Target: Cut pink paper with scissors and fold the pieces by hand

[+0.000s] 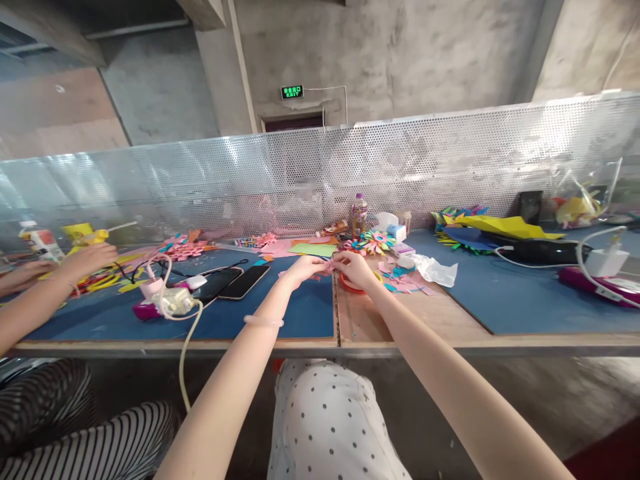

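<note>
Over the middle of the table, my left hand (305,268) and my right hand (356,267) meet with fingertips pinched together. Between them is a small piece of pink paper (329,265), partly hidden by the fingers. Just under my right hand lies a red-orange ring-shaped thing (349,285), mostly covered. Beyond my hands rest a light green paper sheet (314,249) and a multicoloured paper flower (376,241). Pink and blue paper scraps (407,280) are scattered to the right of my right hand.
A bottle with a purple cap (359,217) stands before the perforated metal screen (210,180). Two phones (245,280) and a power strip with cords (173,301) lie left. Crumpled white plastic (437,270) lies right. At far left, a co-worker's hand (90,259) holds something yellow.
</note>
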{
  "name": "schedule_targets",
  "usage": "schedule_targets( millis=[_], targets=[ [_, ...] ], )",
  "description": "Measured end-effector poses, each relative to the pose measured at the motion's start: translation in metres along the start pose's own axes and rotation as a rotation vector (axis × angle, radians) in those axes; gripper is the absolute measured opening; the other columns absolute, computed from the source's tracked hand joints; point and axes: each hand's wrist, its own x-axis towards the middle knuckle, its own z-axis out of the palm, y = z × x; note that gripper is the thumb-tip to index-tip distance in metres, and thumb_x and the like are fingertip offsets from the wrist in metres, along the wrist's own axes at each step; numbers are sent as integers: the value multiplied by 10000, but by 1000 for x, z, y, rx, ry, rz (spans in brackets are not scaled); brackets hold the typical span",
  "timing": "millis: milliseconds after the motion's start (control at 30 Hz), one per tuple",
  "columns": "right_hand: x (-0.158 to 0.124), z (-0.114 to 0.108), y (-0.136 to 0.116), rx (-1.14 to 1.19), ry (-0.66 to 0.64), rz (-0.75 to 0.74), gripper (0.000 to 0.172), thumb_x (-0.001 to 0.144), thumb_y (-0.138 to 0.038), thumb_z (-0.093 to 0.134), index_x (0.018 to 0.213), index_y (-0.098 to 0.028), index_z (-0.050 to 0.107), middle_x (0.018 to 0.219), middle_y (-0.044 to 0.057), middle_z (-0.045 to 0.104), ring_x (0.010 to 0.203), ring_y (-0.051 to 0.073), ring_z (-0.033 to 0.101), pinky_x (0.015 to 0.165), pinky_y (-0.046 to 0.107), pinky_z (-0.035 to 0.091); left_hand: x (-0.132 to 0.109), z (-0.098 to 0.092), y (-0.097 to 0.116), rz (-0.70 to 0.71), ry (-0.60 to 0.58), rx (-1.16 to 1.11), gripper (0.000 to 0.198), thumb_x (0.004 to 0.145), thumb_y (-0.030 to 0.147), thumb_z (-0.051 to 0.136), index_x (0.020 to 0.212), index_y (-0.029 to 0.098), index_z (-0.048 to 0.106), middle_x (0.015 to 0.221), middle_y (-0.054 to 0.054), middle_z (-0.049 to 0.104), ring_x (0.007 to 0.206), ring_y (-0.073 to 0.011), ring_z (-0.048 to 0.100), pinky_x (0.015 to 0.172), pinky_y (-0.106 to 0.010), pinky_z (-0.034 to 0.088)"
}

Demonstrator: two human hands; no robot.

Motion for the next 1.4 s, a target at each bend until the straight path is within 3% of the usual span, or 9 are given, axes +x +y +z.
schedule_targets(
  millis=[533,833,1400],
  targets=[
    [1,-2,1,19,-3,20,165,709,-290,590,722,-159,690,733,41,675,712,167,596,694,273,438,-1,1,-1,1,-63,4,375,635,402,676,914,153,689,991,-109,676,931,-213,606,746,-288,442],
    [0,0,0,43,-23,54,215,702,-332,597,743,-143,690,713,44,662,678,161,575,644,267,427,-2,3,2,6,18,139,323,629,365,688,863,142,702,884,-97,696,839,-191,615,671,-256,429],
    [1,0,3,114,-45,-18,199,693,-325,628,754,-153,706,764,52,681,700,169,587,672,276,440,2,0,-4,-20,-15,-36,294,578,311,715,825,152,702,910,-93,692,872,-198,621,735,-280,449]
  ],
)
